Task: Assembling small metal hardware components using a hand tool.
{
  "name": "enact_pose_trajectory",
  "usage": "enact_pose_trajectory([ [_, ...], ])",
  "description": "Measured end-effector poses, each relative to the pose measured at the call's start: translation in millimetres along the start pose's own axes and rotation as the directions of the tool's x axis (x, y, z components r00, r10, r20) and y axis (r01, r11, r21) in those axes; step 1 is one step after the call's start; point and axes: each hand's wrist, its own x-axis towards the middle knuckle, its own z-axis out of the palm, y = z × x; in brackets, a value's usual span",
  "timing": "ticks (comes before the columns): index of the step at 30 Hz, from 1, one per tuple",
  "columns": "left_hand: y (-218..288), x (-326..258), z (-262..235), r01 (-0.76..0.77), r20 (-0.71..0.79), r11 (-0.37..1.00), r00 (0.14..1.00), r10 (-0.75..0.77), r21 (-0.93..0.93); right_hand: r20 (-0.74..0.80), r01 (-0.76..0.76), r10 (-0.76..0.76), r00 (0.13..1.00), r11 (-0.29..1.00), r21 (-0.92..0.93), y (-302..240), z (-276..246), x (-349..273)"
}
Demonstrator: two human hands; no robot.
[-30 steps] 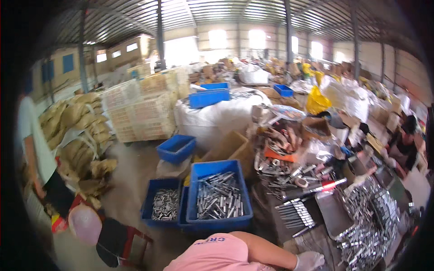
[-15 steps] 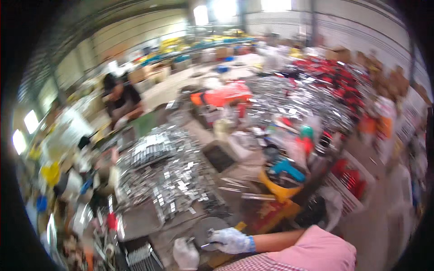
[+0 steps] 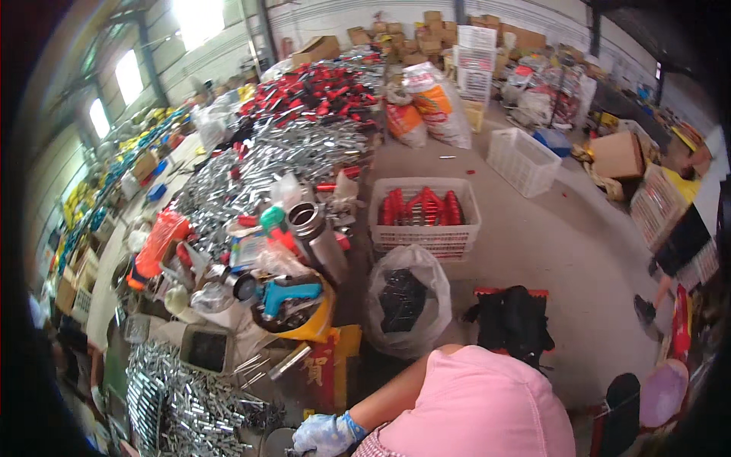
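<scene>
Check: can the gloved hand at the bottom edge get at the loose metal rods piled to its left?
Probably yes. The gloved hand rests on the bench right beside the metal rods, with nothing standing between them. Which hand it is cannot be told.

Bright daylight from blown-out windows point(image 3: 199, 17) at upper left, soft shadows, heavy fisheye bending, dark vignetted rim, slight blur.

A gloved hand point(image 3: 326, 433) rests beside heaped metal parts point(image 3: 183, 404).

At seven o'clock, shiny bare metal parts point(image 3: 179, 404); beside them a cloth-gloved hand point(image 3: 324, 434). At centre, a clear glossy plastic bag point(image 3: 403, 297) and white plastic crate point(image 3: 426, 213).
</scene>
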Motion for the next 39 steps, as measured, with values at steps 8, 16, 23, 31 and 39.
enact_pose_trajectory([
  [8, -2, 13, -6, -0.022, 0.003, 0.999, 1.0, 0.022, 0.036, -0.129, 0.036, -0.043, 0.991, 0.997, -0.062, 4, -7, 6],
  [16, -22, 8, -13, 0.072, 0.087, 0.987, 0.994, -0.059, -0.147, 0.146, 0.04, -0.032, 0.989, 0.998, -0.054, -17, -28, 19],
  [23, -13, -10, -20, 0.122, 0.01, 0.974, 0.992, -0.123, -0.192, 0.203, 0.139, -0.152, 0.967, 0.987, 0.075, -21, -31, 28],
  [31, -13, -3, -15, 0.109, 0.009, 0.981, 0.994, -0.109, -0.158, 0.303, 0.291, -0.24, 0.922, 0.947, -0.137, -17, -39, 34],
  [39, -11, -3, -5, 0.122, -0.01, 0.967, 0.992, -0.127, -0.224, 0.296, 0.37, -0.294, 0.909, 0.896, -0.246, -13, -41, 27],
])
